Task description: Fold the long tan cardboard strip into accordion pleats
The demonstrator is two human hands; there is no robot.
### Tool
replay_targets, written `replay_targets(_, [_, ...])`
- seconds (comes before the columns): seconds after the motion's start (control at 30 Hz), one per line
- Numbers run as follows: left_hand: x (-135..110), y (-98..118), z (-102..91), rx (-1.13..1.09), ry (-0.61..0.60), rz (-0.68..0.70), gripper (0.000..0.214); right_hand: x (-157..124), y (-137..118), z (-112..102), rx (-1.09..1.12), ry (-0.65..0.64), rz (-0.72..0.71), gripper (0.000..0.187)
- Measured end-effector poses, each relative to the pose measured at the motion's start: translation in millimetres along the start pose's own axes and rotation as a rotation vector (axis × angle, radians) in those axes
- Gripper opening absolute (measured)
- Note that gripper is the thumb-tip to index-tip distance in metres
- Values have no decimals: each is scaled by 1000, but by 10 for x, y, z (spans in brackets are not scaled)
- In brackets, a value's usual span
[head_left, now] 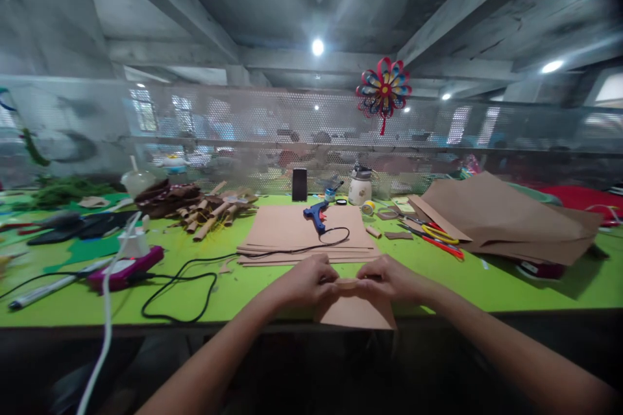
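My left hand [314,280] and my right hand [382,277] pinch a piece of brown kraft paper [357,311] at the table's front edge. Its far end is rolled over between my fingertips, and the near part hangs flat toward me. Both hands are closed, thumbs toward each other. Just beyond them lies a stack of brown paper sheets [272,227]. A blue glue gun [317,215] rests on that stack, its black cord running off to the left.
On the green table [263,285], a purple power strip [129,269] sits left with a white cable. Rolled paper tubes [209,214] are piled behind it. Scissors [433,232] lie right, beside large brown paper sheets [506,220]. A jar [360,188] and phone [299,185] stand at the back.
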State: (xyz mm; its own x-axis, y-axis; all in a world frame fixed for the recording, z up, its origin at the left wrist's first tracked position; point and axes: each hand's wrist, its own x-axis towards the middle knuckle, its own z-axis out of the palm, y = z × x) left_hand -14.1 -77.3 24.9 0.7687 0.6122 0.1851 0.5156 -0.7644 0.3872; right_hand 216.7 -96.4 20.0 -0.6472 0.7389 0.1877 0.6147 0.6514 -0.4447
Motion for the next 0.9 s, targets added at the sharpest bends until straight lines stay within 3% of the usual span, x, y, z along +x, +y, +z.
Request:
replay_targets(0.17, [134, 51, 36, 36, 53, 36, 26, 22, -37, -101, 26, -13, 22, 43])
replay_targets(0.47, [29, 122, 62, -148, -51, 46, 20, -135, -169, -190, 81, -188, 89, 38])
replay_targets(0.7, [135, -32, 88, -279, -160, 37, 24, -172, -32, -154, 204, -257, 126, 35])
replay_targets(0.9, [133, -167, 119, -309, -159, -91, 29, -135, 107, -106, 231, -224, 121, 35])
